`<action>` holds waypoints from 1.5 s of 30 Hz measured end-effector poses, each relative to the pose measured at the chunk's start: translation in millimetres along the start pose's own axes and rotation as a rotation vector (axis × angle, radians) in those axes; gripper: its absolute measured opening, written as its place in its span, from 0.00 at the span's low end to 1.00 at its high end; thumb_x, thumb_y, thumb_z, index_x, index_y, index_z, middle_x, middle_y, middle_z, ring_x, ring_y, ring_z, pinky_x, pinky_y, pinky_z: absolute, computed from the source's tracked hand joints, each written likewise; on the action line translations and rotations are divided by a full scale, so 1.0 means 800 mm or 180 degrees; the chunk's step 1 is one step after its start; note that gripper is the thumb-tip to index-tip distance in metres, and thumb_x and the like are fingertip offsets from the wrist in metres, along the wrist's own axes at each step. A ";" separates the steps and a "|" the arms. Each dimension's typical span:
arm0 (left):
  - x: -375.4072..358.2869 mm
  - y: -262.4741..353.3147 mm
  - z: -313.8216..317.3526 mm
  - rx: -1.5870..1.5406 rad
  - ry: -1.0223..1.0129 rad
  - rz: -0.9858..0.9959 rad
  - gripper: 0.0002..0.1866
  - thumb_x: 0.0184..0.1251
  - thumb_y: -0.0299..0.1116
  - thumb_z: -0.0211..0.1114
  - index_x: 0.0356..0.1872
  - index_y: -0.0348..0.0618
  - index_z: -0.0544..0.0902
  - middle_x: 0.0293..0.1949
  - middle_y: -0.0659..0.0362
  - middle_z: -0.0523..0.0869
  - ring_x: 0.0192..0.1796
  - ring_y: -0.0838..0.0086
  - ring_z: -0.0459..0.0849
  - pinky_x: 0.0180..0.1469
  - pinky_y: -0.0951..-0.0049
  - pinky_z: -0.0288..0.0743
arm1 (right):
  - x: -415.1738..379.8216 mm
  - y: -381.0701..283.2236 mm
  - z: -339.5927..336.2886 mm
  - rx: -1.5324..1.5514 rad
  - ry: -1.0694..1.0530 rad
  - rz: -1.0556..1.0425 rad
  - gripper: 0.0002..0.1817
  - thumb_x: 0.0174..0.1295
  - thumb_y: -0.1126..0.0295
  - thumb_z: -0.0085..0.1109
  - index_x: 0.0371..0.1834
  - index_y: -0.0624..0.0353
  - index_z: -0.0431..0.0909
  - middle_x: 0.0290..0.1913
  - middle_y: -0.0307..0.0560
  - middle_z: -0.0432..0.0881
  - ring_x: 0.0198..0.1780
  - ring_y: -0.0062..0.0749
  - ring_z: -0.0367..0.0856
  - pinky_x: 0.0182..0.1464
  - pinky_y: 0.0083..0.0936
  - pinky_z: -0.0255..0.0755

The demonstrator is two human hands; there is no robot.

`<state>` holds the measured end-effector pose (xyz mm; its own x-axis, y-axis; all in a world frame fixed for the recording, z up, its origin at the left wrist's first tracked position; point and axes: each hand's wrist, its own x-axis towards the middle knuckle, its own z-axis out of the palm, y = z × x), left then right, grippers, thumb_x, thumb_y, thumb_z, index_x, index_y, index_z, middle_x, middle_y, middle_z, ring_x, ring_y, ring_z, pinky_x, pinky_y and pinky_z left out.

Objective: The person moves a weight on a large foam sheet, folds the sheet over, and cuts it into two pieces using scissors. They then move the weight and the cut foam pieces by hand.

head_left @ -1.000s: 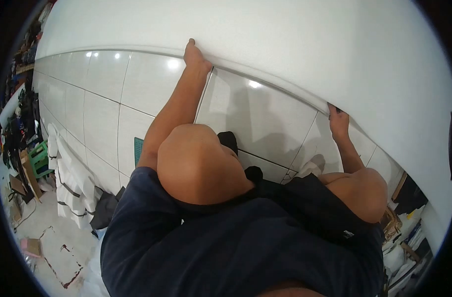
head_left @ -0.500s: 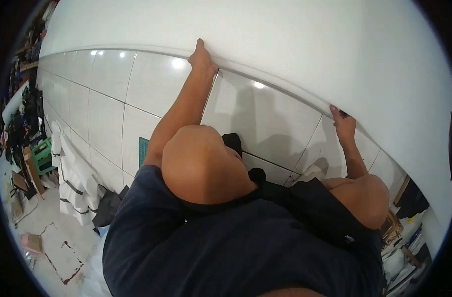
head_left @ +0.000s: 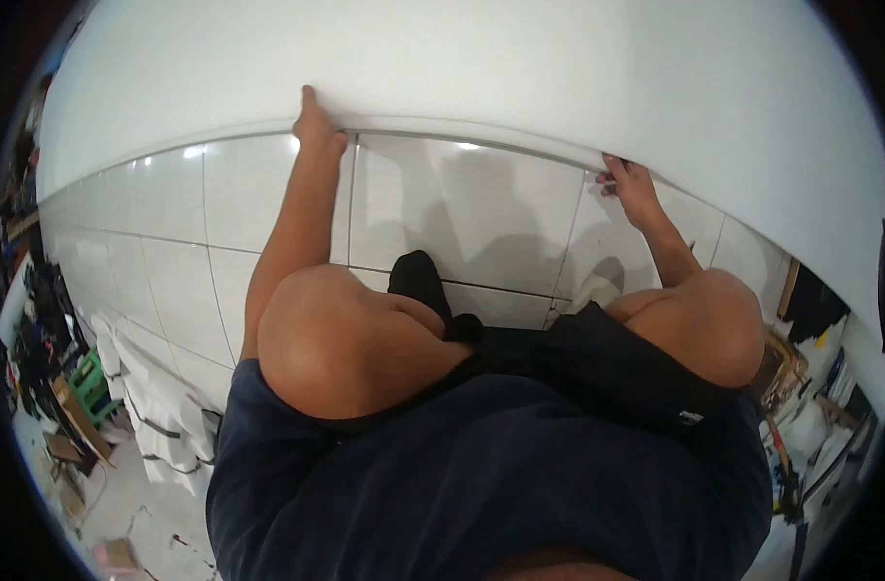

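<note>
A large white sheet [head_left: 481,58] spans the top of the view, its long edge curving above the tiled floor. At that edge, my left hand [head_left: 318,124] rests with the thumb or a finger pointing up on the white surface; its other fingers are mostly hidden. Farther right, my right hand [head_left: 631,186] is at the same edge, with one fingertip touching it and several fingers loosely spread below. Nothing shows between these fingers.
My bent knees and dark shorts fill the middle, above glossy white floor tiles [head_left: 471,203]. White fabric with dark straps [head_left: 161,416] and a green plastic object [head_left: 92,389] lie at the left. Assorted items crowd the right edge near a dark cloth [head_left: 812,295].
The view has shifted, so both hands appear farther left. My right hand has opened its fingers at the edge. My left hand stays on the sheet's edge.
</note>
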<state>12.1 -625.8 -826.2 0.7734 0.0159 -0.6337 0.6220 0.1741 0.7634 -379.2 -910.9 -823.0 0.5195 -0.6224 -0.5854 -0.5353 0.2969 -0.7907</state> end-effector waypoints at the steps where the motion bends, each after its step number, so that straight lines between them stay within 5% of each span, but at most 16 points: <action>1: -0.011 0.002 -0.005 0.0182 -0.0130 0.0026 0.39 0.66 0.56 0.65 0.66 0.33 0.69 0.63 0.46 0.75 0.62 0.56 0.75 0.56 0.55 0.75 | 0.006 0.002 -0.008 -0.0098 -0.0170 0.0113 0.19 0.70 0.55 0.57 0.47 0.63 0.77 0.36 0.42 0.78 0.36 0.25 0.78 0.33 0.25 0.75; 6: 0.002 -0.005 -0.018 0.0729 -0.0569 0.0027 0.44 0.63 0.59 0.66 0.69 0.34 0.66 0.65 0.46 0.73 0.66 0.52 0.71 0.65 0.42 0.66 | -0.056 -0.034 -0.037 -0.1562 -0.0600 0.0391 0.17 0.67 0.55 0.61 0.47 0.59 0.77 0.34 0.44 0.78 0.36 0.30 0.78 0.34 0.27 0.74; 8: 0.011 -0.004 -0.016 0.0737 -0.0568 -0.0117 0.44 0.63 0.58 0.66 0.69 0.35 0.65 0.66 0.47 0.72 0.66 0.51 0.71 0.66 0.41 0.64 | -0.082 -0.050 -0.036 -0.2936 0.0580 -0.0776 0.17 0.61 0.58 0.67 0.47 0.54 0.77 0.38 0.45 0.80 0.41 0.35 0.80 0.44 0.33 0.73; 9: 0.008 0.000 -0.016 0.0784 -0.0446 -0.0149 0.43 0.63 0.57 0.66 0.71 0.37 0.64 0.68 0.49 0.70 0.67 0.50 0.70 0.68 0.40 0.61 | -0.085 -0.050 -0.034 -0.2932 0.0584 -0.0755 0.17 0.61 0.58 0.67 0.47 0.54 0.77 0.38 0.45 0.80 0.41 0.35 0.80 0.44 0.33 0.73; 12: -0.002 0.003 -0.011 0.0721 -0.0623 -0.0031 0.42 0.64 0.56 0.66 0.72 0.41 0.64 0.69 0.50 0.69 0.68 0.50 0.69 0.68 0.39 0.59 | -0.052 -0.048 -0.037 -0.4033 0.2075 -0.3214 0.18 0.55 0.64 0.68 0.49 0.50 0.78 0.42 0.42 0.80 0.47 0.38 0.78 0.52 0.39 0.68; 17: -0.010 0.002 -0.005 0.0436 -0.0601 -0.0074 0.37 0.68 0.55 0.61 0.71 0.43 0.66 0.69 0.51 0.70 0.70 0.50 0.68 0.69 0.35 0.55 | -0.028 -0.013 -0.073 -0.4096 0.1224 -0.2593 0.22 0.52 0.74 0.64 0.52 0.49 0.79 0.48 0.40 0.79 0.51 0.36 0.77 0.54 0.39 0.65; 22: 0.017 -0.007 -0.012 0.0313 -0.0431 -0.0079 0.35 0.71 0.53 0.59 0.70 0.40 0.66 0.69 0.52 0.71 0.70 0.52 0.68 0.68 0.33 0.55 | -0.019 0.016 -0.074 -0.3997 0.0957 -0.2921 0.22 0.50 0.75 0.66 0.51 0.50 0.79 0.46 0.40 0.79 0.51 0.36 0.77 0.55 0.38 0.65; 26: 0.012 -0.008 -0.018 0.0586 -0.0530 0.0056 0.38 0.70 0.58 0.59 0.70 0.41 0.66 0.66 0.53 0.74 0.64 0.54 0.74 0.62 0.38 0.66 | -0.014 0.014 -0.074 -0.3767 0.0853 -0.2664 0.23 0.48 0.75 0.68 0.51 0.52 0.79 0.47 0.43 0.79 0.52 0.39 0.77 0.55 0.39 0.66; 28: 0.024 -0.013 -0.025 0.0850 -0.0528 -0.0077 0.39 0.70 0.57 0.60 0.73 0.42 0.63 0.62 0.46 0.75 0.61 0.54 0.76 0.60 0.50 0.71 | -0.013 0.026 -0.078 -0.3704 0.0940 -0.2773 0.24 0.48 0.75 0.68 0.51 0.54 0.79 0.48 0.45 0.78 0.53 0.42 0.76 0.56 0.41 0.66; 31: 0.045 -0.035 -0.056 0.3987 0.0010 0.1147 0.60 0.64 0.68 0.57 0.74 0.23 0.39 0.69 0.26 0.56 0.72 0.41 0.57 0.73 0.49 0.53 | -0.009 0.044 -0.090 -0.3593 0.0608 -0.2741 0.30 0.47 0.71 0.68 0.58 0.58 0.75 0.53 0.57 0.77 0.59 0.56 0.71 0.62 0.48 0.63; 32: 0.020 -0.035 -0.044 0.3129 0.0797 0.1419 0.68 0.58 0.74 0.57 0.73 0.20 0.35 0.72 0.22 0.46 0.76 0.34 0.48 0.76 0.49 0.45 | 0.004 0.068 -0.106 -0.3501 0.0605 -0.3182 0.33 0.48 0.68 0.68 0.61 0.61 0.73 0.56 0.59 0.75 0.61 0.58 0.69 0.64 0.49 0.61; 34: -0.010 -0.003 -0.032 0.3116 0.1203 0.0847 0.71 0.52 0.78 0.59 0.73 0.20 0.37 0.73 0.24 0.40 0.78 0.39 0.40 0.77 0.46 0.39 | -0.035 0.000 -0.067 -0.3253 0.0526 -0.2884 0.36 0.50 0.65 0.70 0.64 0.61 0.70 0.61 0.61 0.72 0.64 0.58 0.68 0.66 0.52 0.59; 36: -0.034 0.020 -0.035 0.2594 0.1445 0.1249 0.67 0.54 0.76 0.59 0.74 0.24 0.43 0.74 0.26 0.39 0.78 0.38 0.39 0.77 0.44 0.39 | -0.045 -0.024 -0.029 -0.2879 0.0561 -0.3150 0.39 0.48 0.64 0.72 0.66 0.60 0.69 0.65 0.62 0.69 0.68 0.58 0.64 0.68 0.54 0.56; 39: -0.045 0.050 -0.025 0.4266 0.0714 0.2798 0.63 0.57 0.76 0.56 0.76 0.31 0.45 0.75 0.30 0.43 0.79 0.39 0.39 0.76 0.41 0.37 | -0.061 -0.072 0.026 -0.3356 0.0198 -0.3401 0.40 0.50 0.66 0.73 0.68 0.55 0.68 0.73 0.63 0.61 0.77 0.57 0.53 0.71 0.55 0.53; 41: -0.037 0.035 -0.012 0.5107 -0.0020 0.3051 0.54 0.63 0.73 0.51 0.78 0.43 0.48 0.76 0.33 0.43 0.79 0.40 0.39 0.75 0.36 0.31 | -0.036 -0.050 0.027 -0.3528 0.0120 -0.3504 0.37 0.52 0.68 0.71 0.68 0.55 0.68 0.73 0.61 0.61 0.77 0.58 0.53 0.71 0.56 0.53; 45: -0.031 0.029 -0.012 0.5156 -0.0236 0.3017 0.53 0.64 0.73 0.49 0.79 0.43 0.47 0.77 0.33 0.42 0.79 0.40 0.37 0.72 0.31 0.28 | -0.011 -0.004 0.019 -0.3506 0.0210 -0.3525 0.30 0.57 0.76 0.64 0.66 0.56 0.71 0.74 0.58 0.62 0.76 0.59 0.55 0.72 0.59 0.51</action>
<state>5.8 -612.7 -793.8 0.8609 -0.5085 -0.0135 -0.4956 -0.8445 0.2029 -371.9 -895.7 -817.9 0.9566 -0.2022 0.2096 -0.1412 -0.9515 -0.2734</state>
